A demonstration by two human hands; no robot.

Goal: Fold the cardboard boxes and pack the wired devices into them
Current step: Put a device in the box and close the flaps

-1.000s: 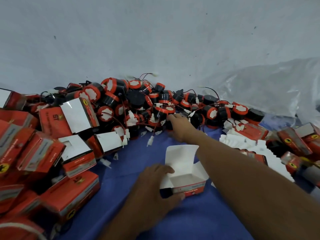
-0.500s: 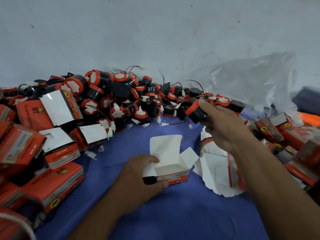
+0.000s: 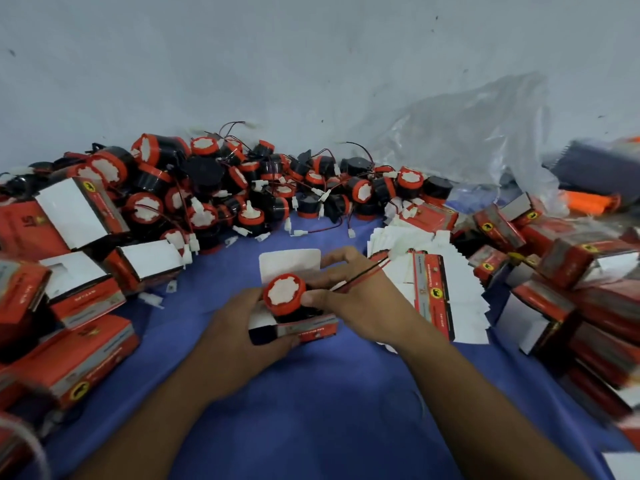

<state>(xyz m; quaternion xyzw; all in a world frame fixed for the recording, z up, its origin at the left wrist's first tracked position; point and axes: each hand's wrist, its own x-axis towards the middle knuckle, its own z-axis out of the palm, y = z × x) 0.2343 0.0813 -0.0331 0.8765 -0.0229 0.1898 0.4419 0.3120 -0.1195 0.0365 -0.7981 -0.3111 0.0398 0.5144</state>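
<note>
A blue cloth (image 3: 311, 410) lies by a grey wall. Near its middle, the left hand (image 3: 239, 334) grips a small open box (image 3: 311, 329). The right hand (image 3: 356, 303) pinches a round device (image 3: 284, 294) at the box's mouth. The device looks light and hard, so hold its sides, not the thin wires (image 3: 360, 277).

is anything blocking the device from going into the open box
Nothing visible does. The right hand holds the device at the mouth of the open box, which the left hand grips; the lid flap stands folded back behind it.
</note>
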